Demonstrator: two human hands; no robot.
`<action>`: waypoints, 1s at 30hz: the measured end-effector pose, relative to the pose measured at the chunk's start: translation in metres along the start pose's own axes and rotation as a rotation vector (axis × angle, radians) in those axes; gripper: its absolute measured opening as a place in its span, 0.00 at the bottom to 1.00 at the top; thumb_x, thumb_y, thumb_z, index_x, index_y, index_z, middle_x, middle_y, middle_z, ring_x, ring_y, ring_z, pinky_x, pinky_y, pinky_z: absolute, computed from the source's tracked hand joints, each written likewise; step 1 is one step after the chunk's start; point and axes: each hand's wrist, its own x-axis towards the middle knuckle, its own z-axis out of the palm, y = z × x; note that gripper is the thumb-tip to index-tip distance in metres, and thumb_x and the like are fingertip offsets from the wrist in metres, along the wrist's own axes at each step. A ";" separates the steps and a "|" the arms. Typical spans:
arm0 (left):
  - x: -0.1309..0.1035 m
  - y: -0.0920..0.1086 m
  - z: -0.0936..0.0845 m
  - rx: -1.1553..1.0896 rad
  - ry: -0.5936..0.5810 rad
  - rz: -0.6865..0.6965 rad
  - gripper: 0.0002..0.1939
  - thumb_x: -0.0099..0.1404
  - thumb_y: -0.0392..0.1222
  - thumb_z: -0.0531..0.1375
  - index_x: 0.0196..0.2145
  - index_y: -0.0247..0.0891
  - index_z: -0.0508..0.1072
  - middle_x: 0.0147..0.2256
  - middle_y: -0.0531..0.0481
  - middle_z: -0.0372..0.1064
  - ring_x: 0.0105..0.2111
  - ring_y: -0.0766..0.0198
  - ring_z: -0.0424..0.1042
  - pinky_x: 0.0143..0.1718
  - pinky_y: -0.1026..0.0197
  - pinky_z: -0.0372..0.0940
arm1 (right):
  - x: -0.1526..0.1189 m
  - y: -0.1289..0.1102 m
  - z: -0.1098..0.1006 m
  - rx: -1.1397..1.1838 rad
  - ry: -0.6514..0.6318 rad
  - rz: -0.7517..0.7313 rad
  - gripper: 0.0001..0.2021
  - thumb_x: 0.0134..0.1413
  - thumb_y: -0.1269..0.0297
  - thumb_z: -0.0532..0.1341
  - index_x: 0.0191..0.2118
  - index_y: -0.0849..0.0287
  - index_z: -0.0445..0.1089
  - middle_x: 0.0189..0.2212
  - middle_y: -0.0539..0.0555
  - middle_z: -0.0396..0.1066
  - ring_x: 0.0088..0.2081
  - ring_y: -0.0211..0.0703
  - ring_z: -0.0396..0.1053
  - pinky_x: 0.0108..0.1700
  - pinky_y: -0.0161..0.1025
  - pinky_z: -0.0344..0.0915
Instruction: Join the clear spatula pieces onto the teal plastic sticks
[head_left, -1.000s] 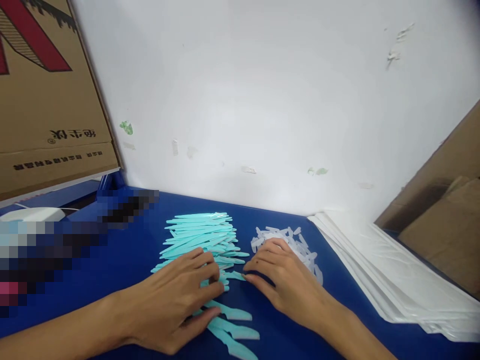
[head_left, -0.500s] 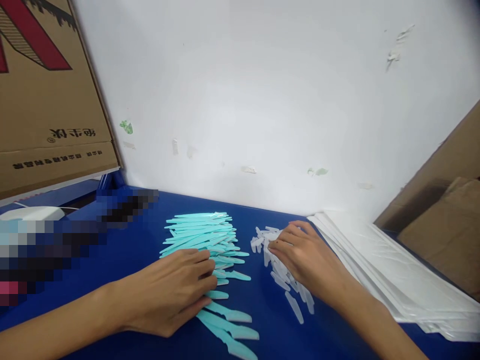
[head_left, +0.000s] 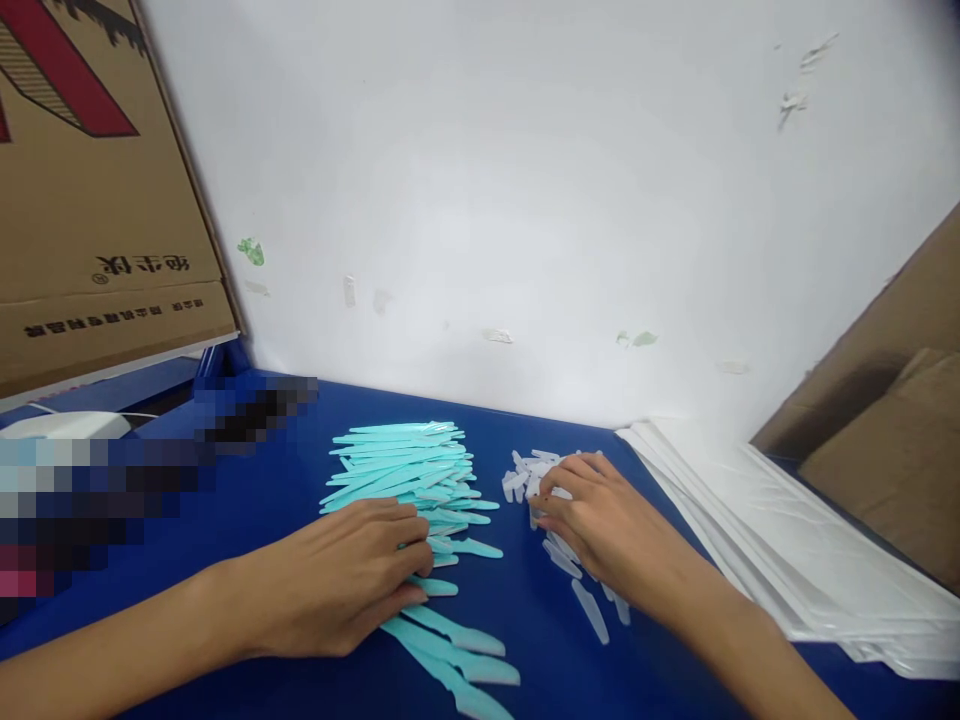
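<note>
We count one printed cardboard box point(head_left: 90, 210) on the left and one stack of white sheets point(head_left: 795, 540) on the right; more than a dozen turquoise pieces point(head_left: 405, 465), three of them fanned nearest us; at least eight translucent pieces point(head_left: 590, 610); overlap hides exact totals.

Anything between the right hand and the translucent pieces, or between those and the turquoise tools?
Nothing visible. The right hand is right at the translucent pieces, hiding some; no obstacle shows between those and the turquoise tools, part-covered by the left hand.
</note>
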 end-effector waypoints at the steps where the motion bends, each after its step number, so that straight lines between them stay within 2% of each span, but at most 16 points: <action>1: 0.000 0.001 0.000 -0.008 0.003 -0.008 0.03 0.73 0.37 0.57 0.40 0.40 0.69 0.36 0.51 0.68 0.36 0.58 0.68 0.38 0.57 0.60 | 0.000 0.000 0.000 0.002 -0.005 0.006 0.04 0.62 0.71 0.66 0.37 0.55 0.78 0.38 0.52 0.77 0.44 0.50 0.71 0.50 0.51 0.62; 10: 0.001 0.006 -0.003 -0.081 0.034 -0.067 0.04 0.74 0.39 0.57 0.43 0.39 0.71 0.39 0.49 0.69 0.41 0.56 0.68 0.43 0.57 0.63 | 0.000 0.004 0.008 -0.016 -0.018 -0.053 0.10 0.60 0.77 0.66 0.38 0.52 0.79 0.40 0.51 0.79 0.46 0.50 0.72 0.50 0.50 0.61; 17: -0.001 0.006 0.000 -0.078 0.082 -0.048 0.03 0.73 0.39 0.57 0.43 0.40 0.70 0.39 0.49 0.69 0.40 0.57 0.69 0.41 0.59 0.64 | -0.002 0.007 0.011 0.082 0.036 -0.038 0.07 0.60 0.71 0.68 0.39 0.49 0.80 0.39 0.47 0.79 0.44 0.46 0.73 0.49 0.47 0.63; 22: 0.000 0.004 0.002 -0.079 0.079 -0.038 0.03 0.73 0.38 0.57 0.43 0.40 0.70 0.40 0.49 0.69 0.41 0.56 0.70 0.42 0.58 0.65 | 0.003 -0.002 0.012 0.029 0.054 -0.062 0.06 0.57 0.74 0.70 0.34 0.54 0.77 0.36 0.49 0.78 0.43 0.48 0.73 0.44 0.46 0.64; 30: 0.000 0.004 0.004 -0.090 0.054 -0.064 0.03 0.74 0.39 0.56 0.44 0.40 0.69 0.41 0.49 0.68 0.39 0.58 0.69 0.42 0.58 0.64 | 0.008 -0.016 0.017 -0.049 0.047 -0.148 0.05 0.62 0.76 0.65 0.39 0.59 0.73 0.40 0.53 0.77 0.43 0.51 0.73 0.46 0.49 0.66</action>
